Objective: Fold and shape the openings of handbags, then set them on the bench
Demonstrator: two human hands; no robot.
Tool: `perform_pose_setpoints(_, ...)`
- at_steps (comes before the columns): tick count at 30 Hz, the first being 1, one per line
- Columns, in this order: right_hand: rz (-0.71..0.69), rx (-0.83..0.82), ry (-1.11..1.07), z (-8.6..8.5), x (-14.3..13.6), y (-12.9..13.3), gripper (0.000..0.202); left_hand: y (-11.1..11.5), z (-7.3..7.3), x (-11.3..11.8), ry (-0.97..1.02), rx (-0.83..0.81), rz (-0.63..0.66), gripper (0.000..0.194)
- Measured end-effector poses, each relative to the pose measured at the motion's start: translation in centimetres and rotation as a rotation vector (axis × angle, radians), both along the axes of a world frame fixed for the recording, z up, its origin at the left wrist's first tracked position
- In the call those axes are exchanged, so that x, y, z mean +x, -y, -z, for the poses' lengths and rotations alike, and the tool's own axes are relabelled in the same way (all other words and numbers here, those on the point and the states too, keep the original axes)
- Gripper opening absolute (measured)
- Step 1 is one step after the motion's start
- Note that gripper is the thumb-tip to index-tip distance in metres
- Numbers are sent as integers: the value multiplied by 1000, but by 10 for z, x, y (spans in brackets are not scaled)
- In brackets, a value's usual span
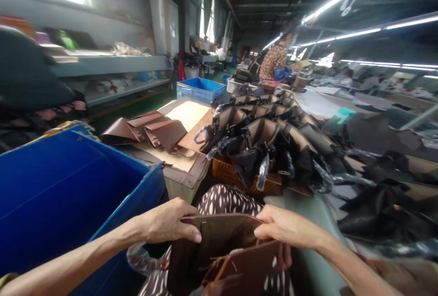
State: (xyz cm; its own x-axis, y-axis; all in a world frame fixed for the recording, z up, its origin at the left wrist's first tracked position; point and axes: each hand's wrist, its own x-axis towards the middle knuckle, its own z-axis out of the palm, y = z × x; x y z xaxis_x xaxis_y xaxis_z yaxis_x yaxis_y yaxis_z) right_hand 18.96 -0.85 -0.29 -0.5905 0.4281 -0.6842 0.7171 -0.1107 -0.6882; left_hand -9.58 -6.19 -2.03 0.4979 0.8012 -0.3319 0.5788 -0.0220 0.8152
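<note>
On my lap, over dark patterned cloth, rests a brown handbag (236, 227) with its mouth spread wide. My left hand (171, 223) grips the left end of its rim, thumb on the inside. At the right end, my right hand (282, 227) pinches the rim, with its lower fingers curled round the outside. A plastic-wrapped handle (142, 259) sticks out at the bag's left. Inside, the lining is brown, and loose thread-like strands show near the front flap. The bag's bottom is out of view.
Left of me stands a large blue bin (68, 186). Ahead, several brown bags (167, 134) lie on a board-topped stand. Many black bags (253, 141) with wrapped handles are heaped over an orange crate (226, 173). A smaller blue crate (200, 88) and a co-worker (272, 65) are farther back.
</note>
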Motion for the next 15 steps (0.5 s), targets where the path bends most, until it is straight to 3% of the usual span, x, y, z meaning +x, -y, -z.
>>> perform_pose_setpoints(5, 53, 81, 31, -17, -30, -3, 34, 8, -10, -20, -190, 162, -35, 15)
perform_pose_setpoints(8, 188, 61, -113, -21, -48, -8, 50, 19, -3, -42, -99, -53, -172, 17)
perform_pose_setpoints(11, 458, 58, -251, -8, -56, -12, 63, 33, 15, -67, 157, -242, -385, 27)
perform_pose_setpoints(13, 599, 65, -263, 9, -55, -9, 72, 42, 24, -84, 335, -242, -549, 32)
perform_pose_setpoints(15, 643, 44, -243, 29, -53, -3, 78, 46, 27, -99, 456, -213, -728, 35)
